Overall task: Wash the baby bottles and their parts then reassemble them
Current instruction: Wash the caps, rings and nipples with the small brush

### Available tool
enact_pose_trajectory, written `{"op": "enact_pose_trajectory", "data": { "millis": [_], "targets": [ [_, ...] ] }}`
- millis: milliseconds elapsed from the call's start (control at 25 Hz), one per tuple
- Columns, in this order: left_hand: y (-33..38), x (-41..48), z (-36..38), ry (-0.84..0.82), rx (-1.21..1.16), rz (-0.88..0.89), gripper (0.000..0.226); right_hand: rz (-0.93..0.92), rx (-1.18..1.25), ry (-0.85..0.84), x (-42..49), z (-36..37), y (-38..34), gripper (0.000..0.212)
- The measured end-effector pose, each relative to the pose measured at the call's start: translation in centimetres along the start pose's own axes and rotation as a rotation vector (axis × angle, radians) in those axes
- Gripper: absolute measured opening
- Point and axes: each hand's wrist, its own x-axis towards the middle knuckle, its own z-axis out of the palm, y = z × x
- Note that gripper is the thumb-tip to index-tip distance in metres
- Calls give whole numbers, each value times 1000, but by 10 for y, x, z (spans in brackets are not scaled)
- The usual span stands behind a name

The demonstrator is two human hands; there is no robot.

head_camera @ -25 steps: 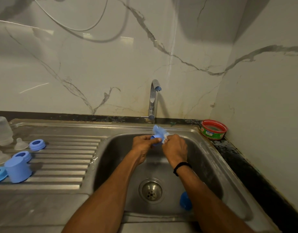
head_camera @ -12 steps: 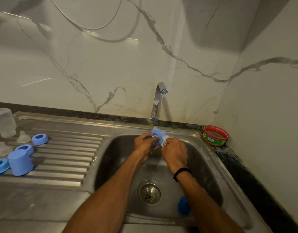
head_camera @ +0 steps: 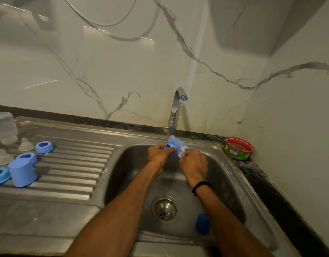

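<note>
— Scrubbing what, under the tap (head_camera: pixel 175 108)?
— A blue cap (head_camera: pixel 170 147), just below the spout. The left hand (head_camera: pixel 160 153) curls its fingers round it. The right hand (head_camera: pixel 194 164) pinches a brush (head_camera: pixel 175 142), handle slanting up toward the tap, head touching the cap's tap side.
— Next?
— Probably the brush goes in, driven from the right; the cap lies left of it.

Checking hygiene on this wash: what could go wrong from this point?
The small blue part, pinched in the left hand over the sink, may slip while the right hand works the blue sponge brush on it. The blue cap lying near the drain sits where run-off flows and could pick up dirty water.
</note>
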Motion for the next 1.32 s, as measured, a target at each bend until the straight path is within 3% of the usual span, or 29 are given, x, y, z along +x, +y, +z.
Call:
{"op": "enact_pose_trajectory", "data": {
  "millis": [480, 640, 920, 1080, 1320],
  "targets": [
    [0, -6, 4, -62, -29, 18, 27, 35, 16, 9, -3, -1, -3, 31],
    [0, -5, -2, -89, -67, -19, 15, 27, 9, -31, -4, -3, -4, 29],
    [2, -8, 7, -12, -106, 11, 26, 47, 19, -17, 0, -6, -1, 29],
    [0, -6, 6, -9, -158, 18, 18, 43, -7, -23, 1, -6, -3, 26],
    [2, -6, 7, 21, -29, 20, 14, 36, -8, -33, 0, -5, -2, 27]
  ]
}}
